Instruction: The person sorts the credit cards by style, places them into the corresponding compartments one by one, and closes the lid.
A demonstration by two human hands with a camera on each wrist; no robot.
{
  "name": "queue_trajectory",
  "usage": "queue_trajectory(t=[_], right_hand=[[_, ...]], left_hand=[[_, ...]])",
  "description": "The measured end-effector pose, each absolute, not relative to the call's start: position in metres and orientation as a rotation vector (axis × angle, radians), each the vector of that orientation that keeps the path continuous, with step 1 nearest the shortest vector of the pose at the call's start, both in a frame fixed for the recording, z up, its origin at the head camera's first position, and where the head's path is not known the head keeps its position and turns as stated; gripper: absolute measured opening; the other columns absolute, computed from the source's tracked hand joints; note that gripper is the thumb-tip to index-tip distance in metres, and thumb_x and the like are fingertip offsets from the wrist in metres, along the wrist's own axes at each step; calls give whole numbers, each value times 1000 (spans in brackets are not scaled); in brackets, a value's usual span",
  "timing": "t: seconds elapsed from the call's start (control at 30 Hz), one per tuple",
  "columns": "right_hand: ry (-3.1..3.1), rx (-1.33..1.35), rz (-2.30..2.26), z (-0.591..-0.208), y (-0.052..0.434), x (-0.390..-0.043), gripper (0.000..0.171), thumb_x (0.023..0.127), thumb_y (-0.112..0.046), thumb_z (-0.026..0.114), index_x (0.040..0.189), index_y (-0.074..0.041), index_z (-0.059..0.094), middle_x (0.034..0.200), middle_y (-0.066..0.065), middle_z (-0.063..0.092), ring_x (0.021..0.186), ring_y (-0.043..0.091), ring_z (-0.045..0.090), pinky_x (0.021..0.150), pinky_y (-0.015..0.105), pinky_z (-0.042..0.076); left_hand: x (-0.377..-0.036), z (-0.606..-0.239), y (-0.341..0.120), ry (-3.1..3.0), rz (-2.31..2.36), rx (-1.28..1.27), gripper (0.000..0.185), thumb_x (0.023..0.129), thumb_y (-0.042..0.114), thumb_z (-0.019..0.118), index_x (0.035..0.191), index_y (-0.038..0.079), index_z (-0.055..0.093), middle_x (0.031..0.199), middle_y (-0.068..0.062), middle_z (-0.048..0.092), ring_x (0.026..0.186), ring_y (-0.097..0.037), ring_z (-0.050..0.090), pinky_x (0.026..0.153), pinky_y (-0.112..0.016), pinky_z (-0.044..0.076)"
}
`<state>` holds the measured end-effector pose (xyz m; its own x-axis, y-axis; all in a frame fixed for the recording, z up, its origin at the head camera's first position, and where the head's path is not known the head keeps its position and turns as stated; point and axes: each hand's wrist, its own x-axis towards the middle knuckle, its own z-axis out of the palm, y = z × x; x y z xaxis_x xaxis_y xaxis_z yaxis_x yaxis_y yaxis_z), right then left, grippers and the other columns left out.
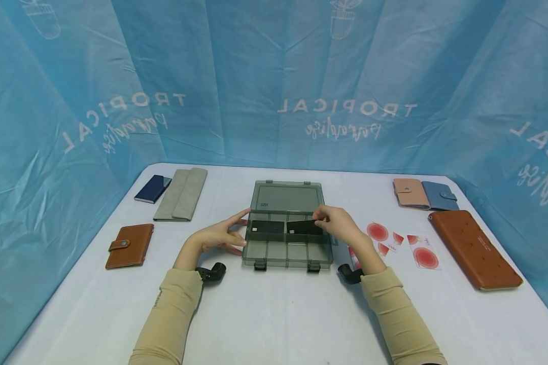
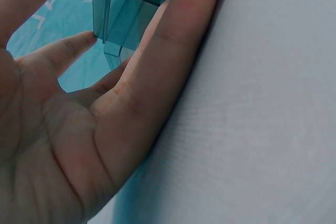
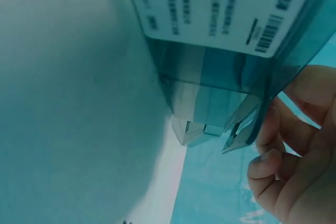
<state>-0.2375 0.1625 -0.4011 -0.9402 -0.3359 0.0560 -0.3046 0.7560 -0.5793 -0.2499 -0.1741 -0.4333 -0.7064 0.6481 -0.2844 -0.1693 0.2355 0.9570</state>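
The right hand [image 1: 342, 225] pinches a black card [image 1: 304, 227] over the open smoky-grey plastic compartment box [image 1: 287, 253] mid-table; its fingertips seem partly hidden. The left hand [image 1: 219, 237], fingers straight, touches the box's left wall.

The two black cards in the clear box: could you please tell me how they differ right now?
The left black card lies flat in its compartment with no hand on it; the right black card is pinched by the right hand and sits tilted. The left hand touches the box at its side, not either card. Both cards are dark, similar in size, and in the box's back row.
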Motion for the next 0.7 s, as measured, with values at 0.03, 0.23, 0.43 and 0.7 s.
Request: queue_trajectory(t=[0.03, 0.23, 0.43, 0.7], right_hand=[[2915, -549, -921, -401, 162, -238, 4, 89, -12, 61, 92, -10, 60, 85, 5, 62, 67, 16, 50, 59, 29, 43], [3037, -661, -760, -403, 162, -238, 7, 85, -7, 66, 92, -8, 65, 86, 5, 60, 75, 19, 55, 65, 34, 48], [3150, -747, -552, -406, 164, -237, 19, 81, -5, 69, 99, -11, 72, 91, 8, 55, 79, 22, 52, 68, 35, 48], [3054, -779, -675, -403, 175, -239, 23, 84, -4, 66, 106, -8, 69, 94, 10, 57, 83, 24, 53, 70, 38, 47]], left_hand=[[-250, -433, -174, 1837, 1546, 440, 95, 84, 1, 65, 150, 29, 2, 149, -15, 8, 88, -21, 60, 84, -47, 52], [-251, -435, -174, 1845, 1542, 444, 95, 84, 1, 65, 150, 29, 2, 150, -16, 7, 89, -21, 60, 83, -47, 53], [-250, -433, -174, 1851, 1533, 449, 96, 84, 0, 65, 150, 27, 1, 149, -17, 7, 89, -21, 60, 82, -47, 53], [-250, -434, -174, 1843, 1543, 453, 96, 84, 0, 64, 150, 28, 1, 149, -17, 6, 87, -21, 60, 83, -47, 53]])
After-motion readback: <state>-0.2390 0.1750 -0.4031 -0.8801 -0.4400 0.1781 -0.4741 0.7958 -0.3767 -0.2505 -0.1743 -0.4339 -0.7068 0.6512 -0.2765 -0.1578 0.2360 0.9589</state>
